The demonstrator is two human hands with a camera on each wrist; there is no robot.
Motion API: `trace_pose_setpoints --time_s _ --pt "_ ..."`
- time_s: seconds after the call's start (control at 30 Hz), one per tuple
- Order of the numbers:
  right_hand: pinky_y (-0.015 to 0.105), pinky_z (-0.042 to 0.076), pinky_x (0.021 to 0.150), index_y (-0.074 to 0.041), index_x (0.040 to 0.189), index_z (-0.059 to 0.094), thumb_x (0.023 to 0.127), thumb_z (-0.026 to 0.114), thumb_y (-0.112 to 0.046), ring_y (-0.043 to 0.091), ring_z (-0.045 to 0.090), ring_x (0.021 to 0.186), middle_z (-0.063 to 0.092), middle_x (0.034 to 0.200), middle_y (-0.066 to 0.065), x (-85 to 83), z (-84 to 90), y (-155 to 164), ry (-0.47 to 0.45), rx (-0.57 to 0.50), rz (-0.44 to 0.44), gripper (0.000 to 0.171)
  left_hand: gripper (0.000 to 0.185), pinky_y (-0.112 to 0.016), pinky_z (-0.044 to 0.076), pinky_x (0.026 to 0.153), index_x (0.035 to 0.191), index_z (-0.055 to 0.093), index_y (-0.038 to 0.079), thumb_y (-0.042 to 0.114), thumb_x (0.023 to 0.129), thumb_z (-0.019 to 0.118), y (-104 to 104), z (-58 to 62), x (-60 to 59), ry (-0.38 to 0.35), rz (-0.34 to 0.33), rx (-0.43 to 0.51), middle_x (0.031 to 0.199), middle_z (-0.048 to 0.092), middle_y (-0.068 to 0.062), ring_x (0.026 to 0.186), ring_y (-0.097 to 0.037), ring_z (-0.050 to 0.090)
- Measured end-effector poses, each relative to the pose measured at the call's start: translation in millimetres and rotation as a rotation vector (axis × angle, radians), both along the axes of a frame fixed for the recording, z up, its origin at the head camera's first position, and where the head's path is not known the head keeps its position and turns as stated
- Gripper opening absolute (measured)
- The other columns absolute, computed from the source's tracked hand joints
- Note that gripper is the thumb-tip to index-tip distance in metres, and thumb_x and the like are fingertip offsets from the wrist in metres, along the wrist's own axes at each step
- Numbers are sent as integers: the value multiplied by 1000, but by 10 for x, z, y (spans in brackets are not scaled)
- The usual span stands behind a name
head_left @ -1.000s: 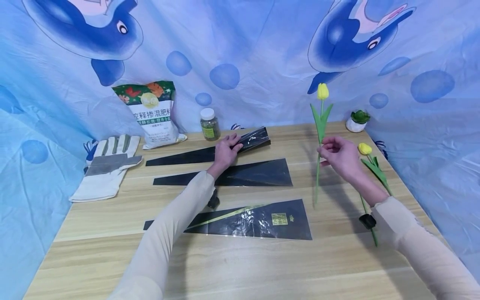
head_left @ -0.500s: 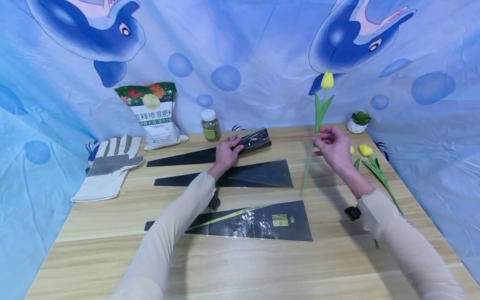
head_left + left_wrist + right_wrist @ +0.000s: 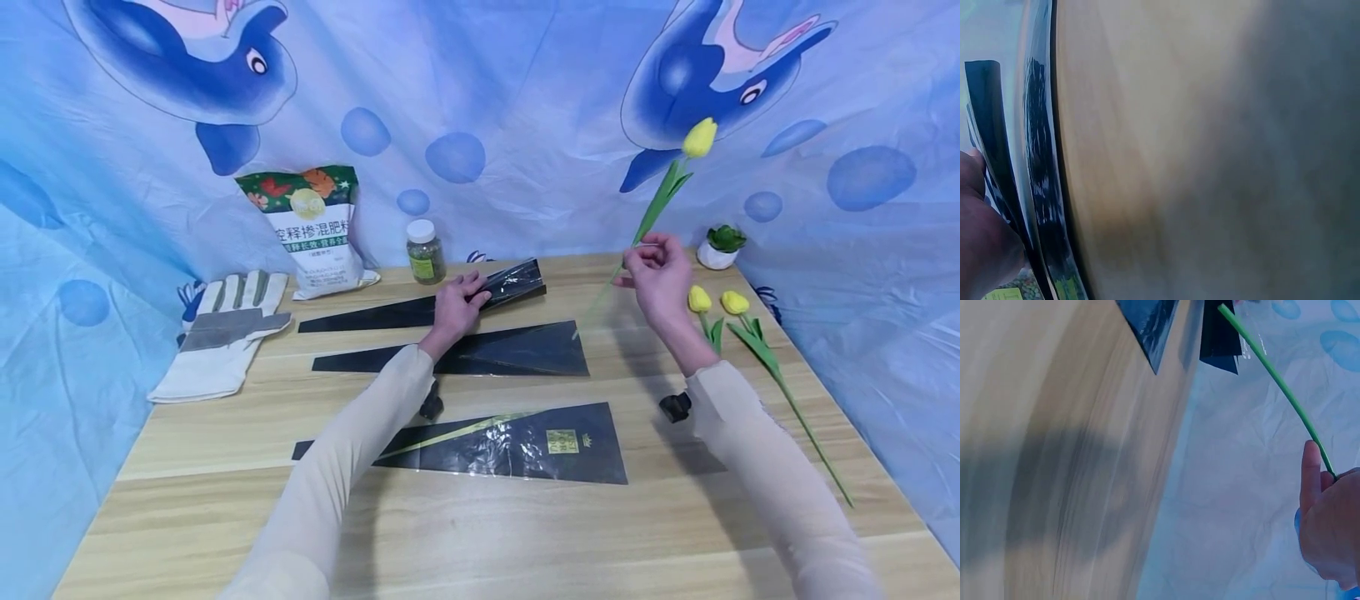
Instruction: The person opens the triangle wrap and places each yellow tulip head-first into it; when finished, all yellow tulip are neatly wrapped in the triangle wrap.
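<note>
While the left hand point(image 3: 455, 307) lies near the middle of the head view with its fingers curled over the edge of the rearmost sleeve point(image 3: 420, 307), the right hand point(image 3: 658, 277) is raised right of centre and pinches the green stem of a tulip point(image 3: 699, 138) between thumb and fingertips. That tulip is held in the air, tilted, its yellow bud up toward the upper right against the backdrop point(image 3: 525, 125) and its stem end slanting down to the left above the tabletop point(image 3: 525, 533). In the right wrist view the stem point(image 3: 1275, 381) runs from the pinching fingers point(image 3: 1310, 472) at the lower right up to the top centre, its tip near the corners of two black sleeves. The left wrist view shows the hand point(image 3: 982, 244) at the lower left edge touching the glossy black sleeve point(image 3: 991, 125).

Two more sleeves lie flat on the tabletop: one point(image 3: 487, 352) just in front of the held one, and one with a gold label point(image 3: 510, 446) nearer the lower middle. Two further tulips point(image 3: 731, 317) lie at the right side of the tabletop, just beside the right forearm. Along the back stand a printed bag point(image 3: 315, 229), a small jar point(image 3: 424, 252) and a little potted plant point(image 3: 720, 245). A work glove point(image 3: 217, 333) lies at the left.
</note>
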State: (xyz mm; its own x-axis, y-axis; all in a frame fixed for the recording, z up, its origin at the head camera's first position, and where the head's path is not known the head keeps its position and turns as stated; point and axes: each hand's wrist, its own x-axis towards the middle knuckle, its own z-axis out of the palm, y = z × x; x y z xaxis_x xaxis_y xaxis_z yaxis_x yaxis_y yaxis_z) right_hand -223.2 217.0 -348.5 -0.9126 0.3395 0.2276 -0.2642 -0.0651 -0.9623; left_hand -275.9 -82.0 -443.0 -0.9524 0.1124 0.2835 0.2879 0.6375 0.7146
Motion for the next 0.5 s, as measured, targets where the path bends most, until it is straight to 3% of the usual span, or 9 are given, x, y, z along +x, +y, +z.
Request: trace_pose_setpoints --time_s 0.5 --pt "30 60 60 -7 105 50 92 64 8 21 60 77 56 89 11 -275 10 -91 127 -202 -109 24 34 -44 32 114 127 67 5 15 94 72 -1 8 32 27 -6 1 138 58 -12 136 -39 45"
